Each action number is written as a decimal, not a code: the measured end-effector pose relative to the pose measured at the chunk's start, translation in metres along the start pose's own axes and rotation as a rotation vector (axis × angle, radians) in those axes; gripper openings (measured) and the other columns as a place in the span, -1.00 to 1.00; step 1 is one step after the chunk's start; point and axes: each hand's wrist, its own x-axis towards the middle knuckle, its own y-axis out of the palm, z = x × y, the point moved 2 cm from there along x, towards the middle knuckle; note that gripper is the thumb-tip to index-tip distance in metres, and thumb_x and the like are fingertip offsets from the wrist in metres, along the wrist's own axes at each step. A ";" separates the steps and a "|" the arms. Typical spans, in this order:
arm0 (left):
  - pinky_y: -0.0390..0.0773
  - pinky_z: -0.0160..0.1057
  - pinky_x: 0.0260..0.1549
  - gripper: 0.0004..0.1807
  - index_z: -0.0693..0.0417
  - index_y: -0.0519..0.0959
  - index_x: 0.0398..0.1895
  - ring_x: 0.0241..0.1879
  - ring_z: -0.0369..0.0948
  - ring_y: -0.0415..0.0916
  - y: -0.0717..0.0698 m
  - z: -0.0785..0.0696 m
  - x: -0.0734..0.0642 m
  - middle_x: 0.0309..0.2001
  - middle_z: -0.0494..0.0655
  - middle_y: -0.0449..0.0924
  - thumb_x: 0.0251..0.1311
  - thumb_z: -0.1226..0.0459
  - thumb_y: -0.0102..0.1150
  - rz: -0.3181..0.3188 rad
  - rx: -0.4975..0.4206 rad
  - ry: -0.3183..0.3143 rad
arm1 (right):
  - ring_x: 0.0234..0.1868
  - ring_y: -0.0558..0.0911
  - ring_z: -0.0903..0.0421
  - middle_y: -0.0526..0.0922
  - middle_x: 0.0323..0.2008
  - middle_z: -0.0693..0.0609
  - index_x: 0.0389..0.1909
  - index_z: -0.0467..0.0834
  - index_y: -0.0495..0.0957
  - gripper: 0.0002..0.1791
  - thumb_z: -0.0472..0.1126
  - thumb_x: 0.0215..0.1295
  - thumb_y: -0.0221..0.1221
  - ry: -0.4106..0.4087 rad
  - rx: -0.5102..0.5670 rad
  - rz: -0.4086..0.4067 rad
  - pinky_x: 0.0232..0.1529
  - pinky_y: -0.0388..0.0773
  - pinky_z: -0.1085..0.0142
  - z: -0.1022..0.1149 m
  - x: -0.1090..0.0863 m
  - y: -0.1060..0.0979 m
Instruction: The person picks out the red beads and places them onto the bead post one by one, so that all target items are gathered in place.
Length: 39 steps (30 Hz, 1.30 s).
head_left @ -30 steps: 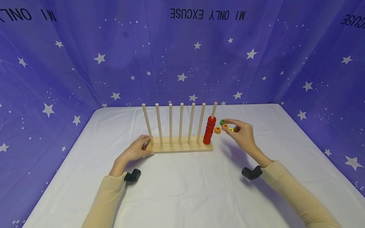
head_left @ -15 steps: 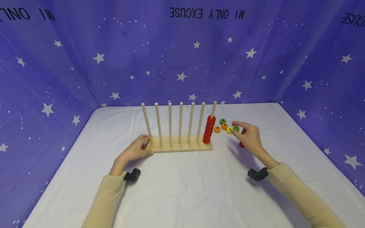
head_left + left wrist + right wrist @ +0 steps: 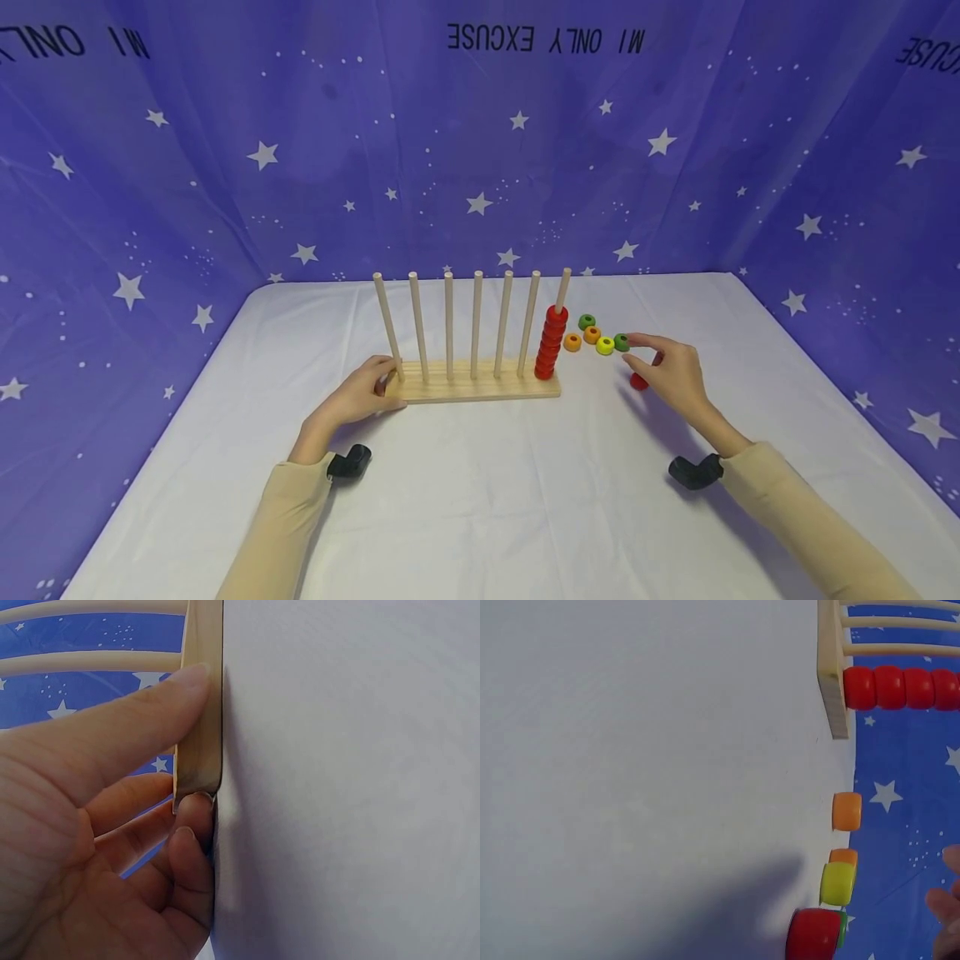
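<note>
A wooden peg stand [image 3: 468, 389] bears several upright pegs; a stack of red beads [image 3: 551, 346] sits on its rightmost peg. My left hand [image 3: 362, 393] grips the stand's left end. In the left wrist view the thumb [image 3: 161, 712] lies on the base's long edge, with fingers curled at its end. My right hand [image 3: 672, 372] hovers above the loose beads with thumb and index finger apart, holding nothing. Nearest to it are a green bead [image 3: 621, 342] and a red bead [image 3: 638, 382], the red one partly hidden under the hand.
Left of those beads lie a yellow bead [image 3: 605, 345], two orange beads [image 3: 572, 342] and another green bead [image 3: 587, 321], close to the stand's right end. White cloth [image 3: 465, 492] covers the table. A purple star-printed curtain [image 3: 420, 150] stands behind and at both sides.
My right hand has moved right, away from the orange beads to the green and red ones, uncovering the yellow bead. The left hand and the stand have stayed put.
</note>
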 end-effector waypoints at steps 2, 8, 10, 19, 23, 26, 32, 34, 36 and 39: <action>0.35 -0.40 -0.39 -0.24 0.47 0.24 0.27 -0.33 -0.18 0.35 0.000 0.000 0.000 0.21 0.30 0.29 0.05 0.26 0.30 -0.001 -0.003 -0.008 | -0.76 0.19 0.27 0.72 -0.25 -0.20 -0.08 -0.23 0.63 -0.65 -0.25 0.07 0.31 0.016 -0.018 0.011 -0.73 0.12 0.40 -0.001 -0.001 -0.001; 0.34 -0.40 -0.39 -0.23 0.49 0.23 0.27 -0.33 -0.19 0.35 0.000 0.000 0.000 0.22 0.32 0.28 0.06 0.25 0.30 0.001 0.006 -0.003 | -0.73 0.20 0.27 0.72 -0.25 -0.22 -0.10 -0.25 0.63 -0.66 -0.26 0.07 0.30 0.044 -0.044 0.061 -0.68 0.14 0.40 -0.008 -0.006 -0.004; 0.34 -0.40 -0.39 -0.23 0.49 0.23 0.27 -0.34 -0.19 0.35 0.000 0.001 0.000 0.22 0.31 0.28 0.06 0.25 0.30 0.001 0.004 -0.005 | -0.73 0.21 0.26 0.71 -0.24 -0.24 -0.10 -0.27 0.63 -0.66 -0.27 0.06 0.31 0.053 -0.053 0.091 -0.68 0.14 0.40 -0.010 -0.006 -0.004; 0.34 -0.41 -0.41 -0.24 0.49 0.24 0.26 -0.34 -0.19 0.34 0.000 0.001 0.000 0.20 0.31 0.29 0.06 0.25 0.30 -0.001 0.001 0.003 | -0.65 0.28 0.19 0.70 -0.20 -0.26 -0.08 -0.30 0.62 -0.64 -0.26 0.07 0.29 0.129 -0.077 0.259 -0.64 0.17 0.40 -0.019 -0.008 -0.006; 0.34 -0.40 -0.40 -0.24 0.50 0.24 0.26 -0.34 -0.19 0.35 0.000 0.000 0.000 0.20 0.32 0.29 0.05 0.25 0.30 -0.002 0.006 0.008 | -0.67 0.28 0.22 0.70 -0.21 -0.25 -0.09 -0.30 0.62 -0.63 -0.26 0.04 0.29 0.135 -0.078 0.278 -0.66 0.17 0.40 -0.022 -0.009 -0.006; 0.34 -0.40 -0.39 -0.23 0.48 0.24 0.27 -0.34 -0.20 0.35 0.000 0.000 0.000 0.22 0.30 0.29 0.05 0.25 0.30 -0.002 0.005 -0.005 | -0.67 0.25 0.22 0.69 -0.20 -0.26 -0.08 -0.30 0.62 -0.61 -0.25 0.03 0.31 0.139 -0.083 0.293 -0.66 0.15 0.40 -0.024 -0.009 -0.006; 0.35 -0.39 -0.37 -0.22 0.45 0.23 0.28 -0.32 -0.19 0.34 0.000 0.001 -0.001 0.24 0.30 0.27 0.05 0.25 0.31 0.003 0.001 -0.014 | -0.69 0.15 0.23 0.66 -0.12 -0.31 -0.07 -0.30 0.61 -0.60 -0.26 0.01 0.33 0.156 -0.092 0.328 -0.64 0.10 0.38 -0.028 -0.010 -0.005; 0.35 -0.38 -0.36 -0.22 0.45 0.24 0.28 -0.31 -0.19 0.34 0.000 0.000 -0.001 0.24 0.29 0.27 0.05 0.25 0.31 0.001 0.005 -0.013 | -0.68 0.12 0.22 0.64 -0.09 -0.32 -0.06 -0.31 0.61 -0.59 -0.26 0.02 0.32 0.162 -0.092 0.341 -0.62 0.09 0.37 -0.030 -0.010 -0.004; 0.35 -0.38 -0.36 -0.22 0.44 0.24 0.28 -0.31 -0.19 0.35 0.000 0.000 -0.001 0.24 0.29 0.27 0.04 0.25 0.32 -0.002 0.009 -0.013 | -0.67 0.12 0.21 0.64 -0.08 -0.33 -0.06 -0.32 0.60 -0.58 -0.26 0.02 0.32 0.159 -0.089 0.347 -0.60 0.09 0.36 -0.031 -0.010 -0.004; 0.35 -0.38 -0.36 -0.22 0.45 0.24 0.28 -0.31 -0.18 0.35 -0.001 0.000 -0.001 0.24 0.29 0.28 0.04 0.25 0.32 -0.003 0.011 -0.013 | -0.62 0.18 0.20 0.64 -0.09 -0.34 -0.06 -0.32 0.60 -0.58 -0.26 0.01 0.32 0.152 -0.083 0.355 -0.57 0.12 0.37 -0.033 -0.010 -0.003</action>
